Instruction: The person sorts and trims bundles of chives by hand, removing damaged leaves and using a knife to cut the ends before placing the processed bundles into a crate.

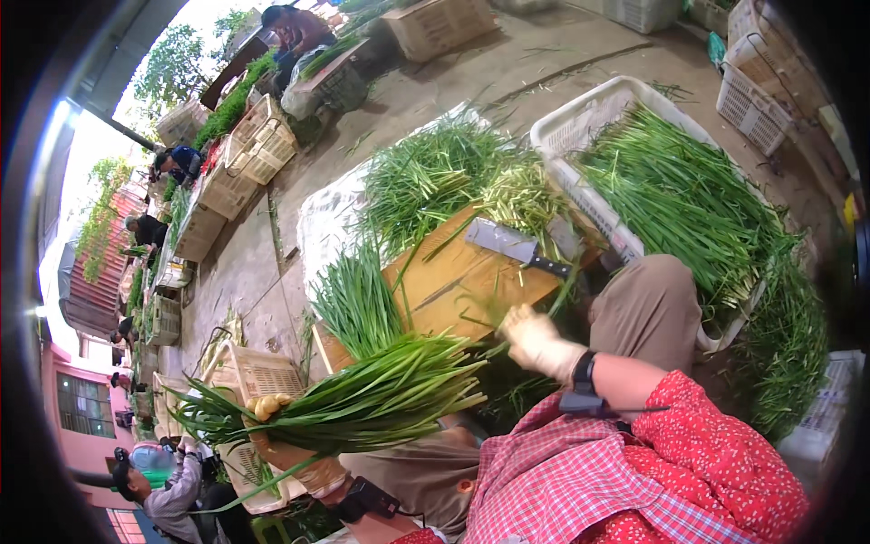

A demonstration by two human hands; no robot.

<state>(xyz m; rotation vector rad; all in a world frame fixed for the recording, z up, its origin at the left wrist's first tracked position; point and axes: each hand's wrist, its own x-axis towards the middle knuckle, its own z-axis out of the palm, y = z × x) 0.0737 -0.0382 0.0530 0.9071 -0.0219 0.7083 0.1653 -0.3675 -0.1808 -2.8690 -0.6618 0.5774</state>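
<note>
A thick bunch of garlic chives (390, 394) lies across my gloved left hand (288, 453), whose fingers wrap round its leafy part; the cut stem ends point right. At the near edge of the wooden board (444, 288) is my gloved right hand (536, 341), its fingers curled and slightly blurred. Thin green leaf scraps show by those fingertips; what they pinch is unclear. On the far right of the board rests a cleaver (507, 241) with a black handle, touched by neither hand. Another bundle of chives (358, 304) lies along the board's left side.
Beyond the board, loose chives (435, 177) are heaped on a white sheet (326, 222). A white crate (584, 136) full of chives stands at right. A beige crate (258, 372) is beside my left hand. Other people (168, 490) sit among crates to the left.
</note>
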